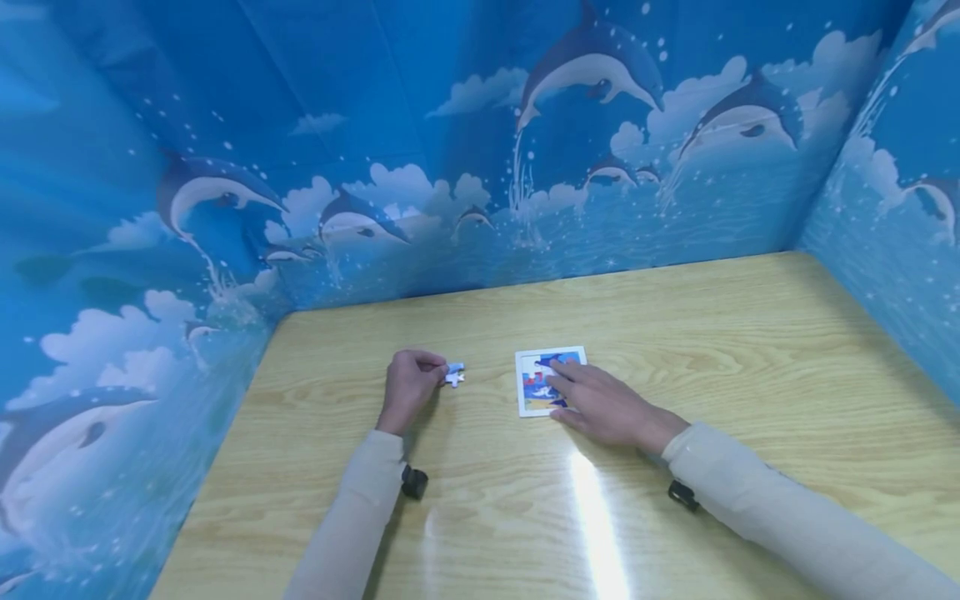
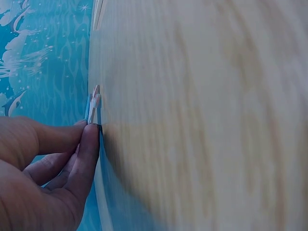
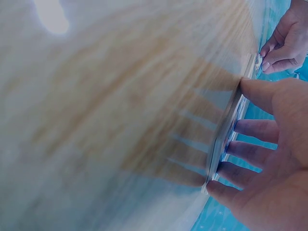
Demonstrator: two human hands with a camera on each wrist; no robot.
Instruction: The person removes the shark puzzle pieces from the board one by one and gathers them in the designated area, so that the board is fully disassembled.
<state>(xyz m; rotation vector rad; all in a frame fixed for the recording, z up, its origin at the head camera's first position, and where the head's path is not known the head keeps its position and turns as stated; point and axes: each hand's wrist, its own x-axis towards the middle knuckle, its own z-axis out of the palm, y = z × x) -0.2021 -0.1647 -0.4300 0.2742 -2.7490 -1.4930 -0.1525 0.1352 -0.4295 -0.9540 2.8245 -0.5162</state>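
Note:
My left hand (image 1: pixel 412 384) pinches a small light-blue and white jigsaw piece (image 1: pixel 455 375) between thumb and fingers, left of the puzzle. In the left wrist view the piece (image 2: pixel 95 107) is seen edge-on past the fingertips, close over the table. A square jigsaw puzzle (image 1: pixel 537 402) with a white frame lies flat, its picture of sea animals partly filled in and pale at the upper left. Spread over its right side, my right hand (image 1: pixel 600 404) touches it with nearly straight fingers, the thumb at the near edge. That hand hides part of the picture.
The light wood table (image 1: pixel 750 358) reaches back to a blue curtain (image 1: pixel 420 208) printed with dolphins, which also runs along the left and right sides. A bright glare strip lies on the table in front of the puzzle. Each sleeve carries a small black device.

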